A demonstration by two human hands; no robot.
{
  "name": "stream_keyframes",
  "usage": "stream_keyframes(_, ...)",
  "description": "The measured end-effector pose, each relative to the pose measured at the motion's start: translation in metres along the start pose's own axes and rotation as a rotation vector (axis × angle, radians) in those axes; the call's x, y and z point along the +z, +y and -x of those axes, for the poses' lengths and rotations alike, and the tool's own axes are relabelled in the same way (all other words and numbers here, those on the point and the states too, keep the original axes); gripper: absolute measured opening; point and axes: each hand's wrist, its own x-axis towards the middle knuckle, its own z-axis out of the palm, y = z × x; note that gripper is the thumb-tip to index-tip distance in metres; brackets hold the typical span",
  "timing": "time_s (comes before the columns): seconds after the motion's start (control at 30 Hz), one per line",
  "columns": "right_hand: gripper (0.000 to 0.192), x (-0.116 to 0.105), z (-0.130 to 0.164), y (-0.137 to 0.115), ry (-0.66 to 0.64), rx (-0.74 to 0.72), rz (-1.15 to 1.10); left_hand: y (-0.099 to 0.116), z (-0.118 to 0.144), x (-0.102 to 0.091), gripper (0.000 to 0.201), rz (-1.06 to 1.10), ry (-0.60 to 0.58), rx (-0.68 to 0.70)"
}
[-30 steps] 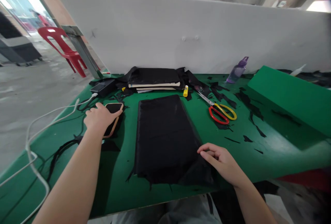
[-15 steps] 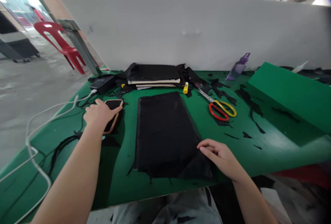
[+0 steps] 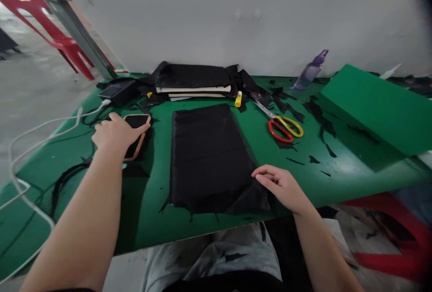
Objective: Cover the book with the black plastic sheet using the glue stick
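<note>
On the table's left side, my left hand point(image 3: 113, 134) reaches across a smartphone point(image 3: 137, 122) in a tan-edged case, thumb along its right edge and fingers past its left side. A flat rectangle wrapped in black fabric point(image 3: 209, 157) lies in front of me, its near edge ragged with loose threads. At its right edge, my right hand point(image 3: 278, 186) has thumb and forefinger close together on the fabric. Scissors point(image 3: 285, 129) with one red and one yellow handle lie to the right, beside a yellow glue stick point(image 3: 238, 99).
Black-covered books point(image 3: 194, 76) are stacked against the white panel point(image 3: 209, 17). A black box point(image 3: 118, 92) with a white cable point(image 3: 47, 125) sits at the left. A purple bottle point(image 3: 308, 74), a green board point(image 3: 378, 110) and black scraps point(image 3: 319, 116) occupy the right.
The view has tilted down, so the table sits higher and slightly left in the picture. Both hands keep their places on the smartphone and the black fabric.
</note>
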Motion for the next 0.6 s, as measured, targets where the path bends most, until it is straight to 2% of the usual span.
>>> stream_keyframes(0.27,0.027,-0.0003,-0.0003,0.0026,-0.005,-0.037,0.005,0.0059,0.0038,-0.0093,0.121,-0.085,-0.077,-0.032)
stream_keyframes(0.6,0.025,0.0000,0.0004,0.0033,0.009,-0.030,-0.027,0.0073,0.0034,-0.0061,0.125,-0.109,-0.060,-0.050)
